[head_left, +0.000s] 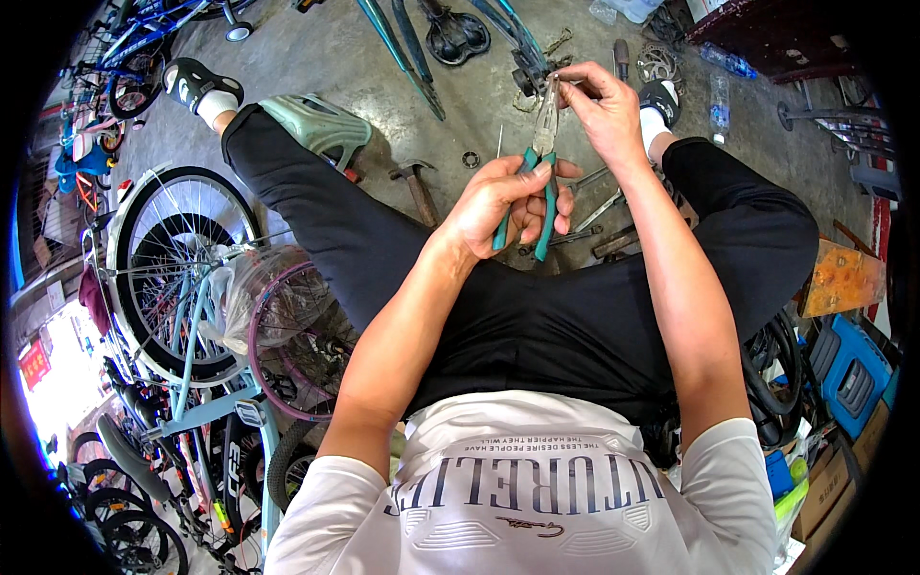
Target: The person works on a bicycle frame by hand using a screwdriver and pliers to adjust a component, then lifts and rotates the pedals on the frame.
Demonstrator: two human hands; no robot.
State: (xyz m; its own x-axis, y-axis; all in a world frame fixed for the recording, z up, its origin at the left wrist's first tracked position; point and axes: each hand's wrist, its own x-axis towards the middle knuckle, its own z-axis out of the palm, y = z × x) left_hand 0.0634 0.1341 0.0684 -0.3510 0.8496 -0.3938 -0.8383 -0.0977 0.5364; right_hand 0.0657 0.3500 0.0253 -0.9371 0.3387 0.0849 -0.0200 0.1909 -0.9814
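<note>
Left hand (506,199) wrapped round handles of steel pliers with green grips (544,142), gripping firmly! Pliers up above black-trousered lap, nose pointing away from person. Right hand (609,110) right at pliers' tips, thumb and fingers drawn together in pinch; whether anything small sits between, cannot tell. Below on grey concrete floor (388,134): brown-handled hammer with dark metal head (418,192), small dark metal ring (471,159) nearby. Beyond, black bicycle saddle (456,38).
</note>
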